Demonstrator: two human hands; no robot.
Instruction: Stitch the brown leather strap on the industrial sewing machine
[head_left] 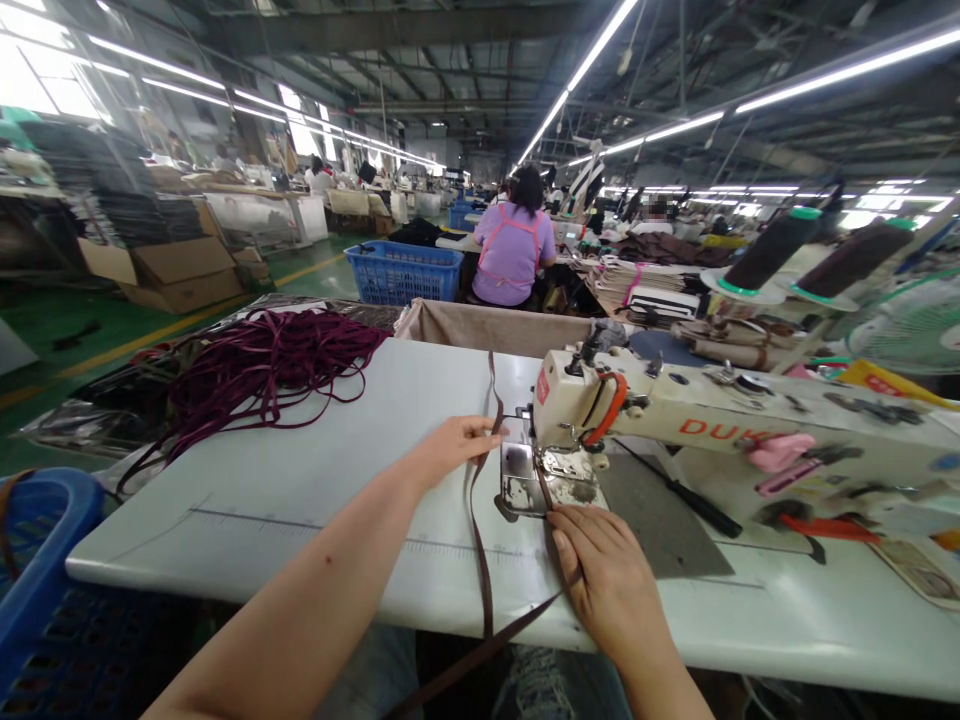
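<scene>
My left hand (457,445) is closed on a narrow brown strap (481,550) just left of the sewing machine's needle plate (517,460). This length runs from behind the hand down over the table's front edge. Just in front of the plate, my right hand (604,555) has its fingers closed over another length of brown strap (525,618). That length leads from under the machine head (574,400) through the hand and down toward my lap. The right fingertips and thumb partly hide the strap. Whether both lengths are one strap, I cannot tell.
A heap of maroon cords (277,365) covers the table's back left. Dark thread cones (772,250) and a fan (911,325) stand at right. A black-handled tool (701,505) lies beside the machine. A blue basket (52,600) is at left; a person in purple (514,250) sits ahead.
</scene>
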